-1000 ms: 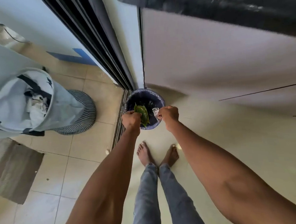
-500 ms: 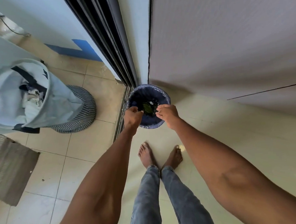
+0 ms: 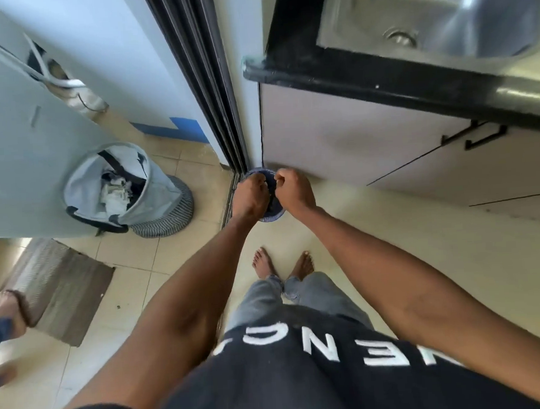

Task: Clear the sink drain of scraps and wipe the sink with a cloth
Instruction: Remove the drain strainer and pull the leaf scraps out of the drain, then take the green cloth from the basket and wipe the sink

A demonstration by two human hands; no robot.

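Observation:
A small blue bin (image 3: 273, 214) stands on the floor at the corner of the cabinet. Both my hands are held close together right above it and hide most of its inside. My left hand (image 3: 251, 196) has its fingers curled down over the bin's left half. My right hand (image 3: 294, 188) is a loose fist over the right half. I see no scrap or cloth in either hand. The steel sink (image 3: 434, 14) with its round drain (image 3: 400, 37) is up at the top right, set in a black countertop (image 3: 365, 78).
A grey laundry basket (image 3: 81, 197) with clothes stands at left beside a grey-blue appliance panel (image 3: 16, 163). A brown mat (image 3: 62, 289) lies on the tiles, with another person's sandalled foot (image 3: 11, 310) on its edge. Black door frame (image 3: 204, 82) and cabinet handle (image 3: 479, 136) are nearby.
Green scraps seen in my left hand a second ago dropped into the bin. My head has risen, so the sink and countertop came into view. Both hands stay over the bin.

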